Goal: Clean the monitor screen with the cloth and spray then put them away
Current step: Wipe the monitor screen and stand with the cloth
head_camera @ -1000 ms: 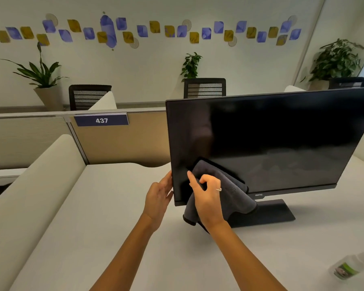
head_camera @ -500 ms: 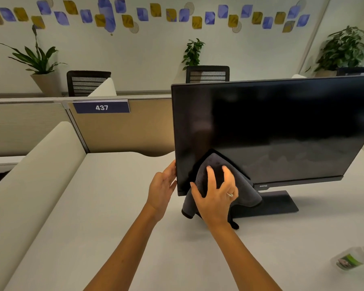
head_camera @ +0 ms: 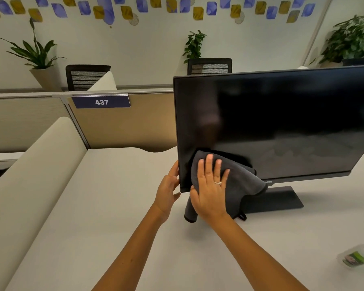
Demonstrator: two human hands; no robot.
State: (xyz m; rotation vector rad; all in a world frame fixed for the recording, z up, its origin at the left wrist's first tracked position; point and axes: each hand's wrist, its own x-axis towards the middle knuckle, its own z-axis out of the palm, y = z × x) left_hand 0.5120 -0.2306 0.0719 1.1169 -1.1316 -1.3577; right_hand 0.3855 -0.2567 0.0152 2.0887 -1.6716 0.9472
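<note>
The monitor (head_camera: 282, 122) stands on the right half of a pale desk (head_camera: 114, 206), its flat dark base (head_camera: 282, 200) resting on the desktop and its right side cut off by the frame edge. Left of the screen the desk surface is bare all the way to a rounded cream divider (head_camera: 36, 164) on the left, and a beige partition (head_camera: 124, 127) with a blue plate reading 437 (head_camera: 101, 101) closes the far side. The near desk, under the forearms, is open too.

The left hand (head_camera: 168, 190) grips the monitor's lower left edge — fingers curled behind the bezel, thumb toward the front. The right hand (head_camera: 210, 190) lies flat on a dark grey cloth (head_camera: 240, 181), its 4 fingers slightly spread and pressing the fabric against the screen's lower left corner; a ring shows on 1 finger. The cloth drapes past the bottom bezel and hangs down to the desk beside the base.

The screen is black and switched off, with faint cloudy streaks across its lower half. The spray bottle (head_camera: 357, 257) — clear with a green label — lies on its side at the near right, well apart from the hands.
</note>
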